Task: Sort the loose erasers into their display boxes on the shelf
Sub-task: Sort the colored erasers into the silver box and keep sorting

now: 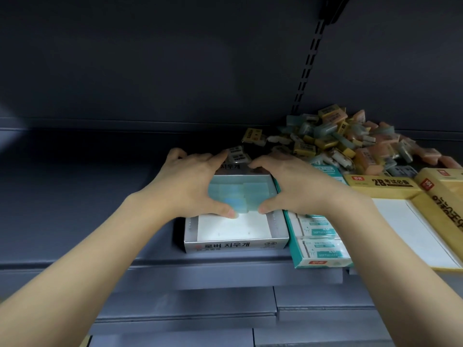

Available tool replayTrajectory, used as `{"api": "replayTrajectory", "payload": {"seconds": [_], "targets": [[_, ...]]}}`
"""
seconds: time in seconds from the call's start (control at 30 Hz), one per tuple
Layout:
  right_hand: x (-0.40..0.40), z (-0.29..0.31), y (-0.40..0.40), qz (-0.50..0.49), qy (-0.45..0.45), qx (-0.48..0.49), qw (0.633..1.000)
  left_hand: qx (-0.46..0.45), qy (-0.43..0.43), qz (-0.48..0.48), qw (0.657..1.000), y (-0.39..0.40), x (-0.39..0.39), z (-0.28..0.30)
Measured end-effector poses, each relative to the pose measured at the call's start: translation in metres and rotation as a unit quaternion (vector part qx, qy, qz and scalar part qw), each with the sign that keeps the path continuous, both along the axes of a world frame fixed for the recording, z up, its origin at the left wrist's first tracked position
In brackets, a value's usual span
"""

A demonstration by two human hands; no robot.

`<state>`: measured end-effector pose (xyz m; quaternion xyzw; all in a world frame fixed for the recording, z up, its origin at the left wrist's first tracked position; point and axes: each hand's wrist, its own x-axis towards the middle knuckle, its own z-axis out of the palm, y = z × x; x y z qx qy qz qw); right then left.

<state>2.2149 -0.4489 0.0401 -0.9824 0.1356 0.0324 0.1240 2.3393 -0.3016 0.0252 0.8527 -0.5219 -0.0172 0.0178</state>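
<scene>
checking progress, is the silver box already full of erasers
No, the pale blue erasers fill only the back of the silver box; its white floor shows bare at the front.

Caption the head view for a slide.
Both hands press pale blue erasers into the silver display box.
</scene>
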Motion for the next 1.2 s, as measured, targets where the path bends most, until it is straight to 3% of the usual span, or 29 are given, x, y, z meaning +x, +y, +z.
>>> {"api": "replayTrajectory", "payload": {"seconds": [0.27,0.57,0.9,1.2], "targets": [[0.002,0.0,-0.001,-0.008,-0.003,-0.013,1.0,-0.026,-0.015,-0.001,1.0,-0.001,0.001,-0.003],[0.004,-0.002,-0.004,-0.007,0.027,-0.006,1.0,0.042,0.003,0.02,0.999,-0.013,-0.001,-0.008],[0.005,-0.001,-0.002,-0.028,0.02,0.015,0.999,-0.014,-0.005,0.007,1.0,-0.012,0.002,-0.008],[-0.005,-0.003,-0.017,-0.006,-0.031,0.051,0.998,0.109,0.022,0.047,0.993,-0.022,-0.007,0.003]]}}
